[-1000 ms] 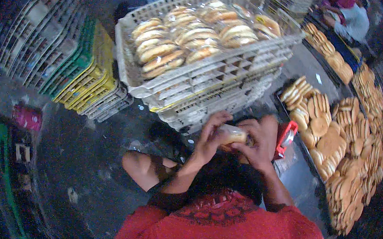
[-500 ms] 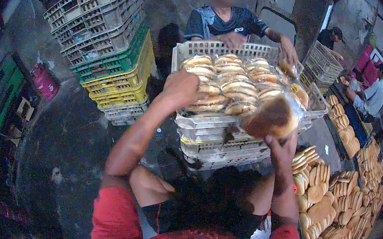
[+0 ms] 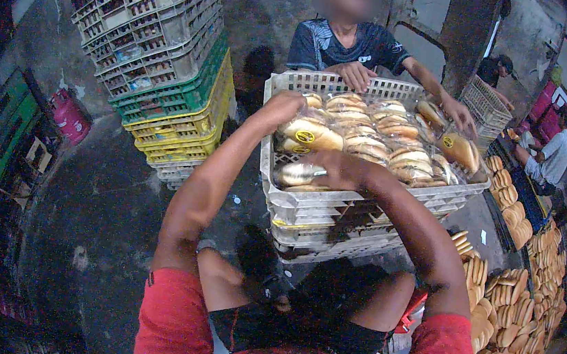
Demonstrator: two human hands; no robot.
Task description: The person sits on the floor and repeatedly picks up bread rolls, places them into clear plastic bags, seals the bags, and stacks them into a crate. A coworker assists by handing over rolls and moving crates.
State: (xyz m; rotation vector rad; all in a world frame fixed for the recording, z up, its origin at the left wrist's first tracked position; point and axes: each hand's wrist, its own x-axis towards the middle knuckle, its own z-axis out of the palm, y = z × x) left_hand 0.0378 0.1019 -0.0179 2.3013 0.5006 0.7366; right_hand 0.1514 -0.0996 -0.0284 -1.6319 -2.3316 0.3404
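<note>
At upper centre, a pale grey slatted plastic crate (image 3: 458,188) is mostly filled with golden-brown, clear-bagged bread (image 3: 367,149); flat, brown unbagged loaves (image 3: 510,318) are left at lower right. Bagged bread is touched by the right hand (image 3: 338,169) and, at the crate's left side, apparently by the left hand (image 3: 282,108) (neither grip can be told).

Bun bags (image 3: 315,137): glossy clear plastic. Crate (image 3: 294,202): matt plastic. Red shirt (image 3: 175,318): matt cloth.

A bakery workroom, with bagged buns (image 3: 368,148), rows of unwrapped buns (image 3: 515,326) and stacked plastic crates (image 3: 158,84).
</note>
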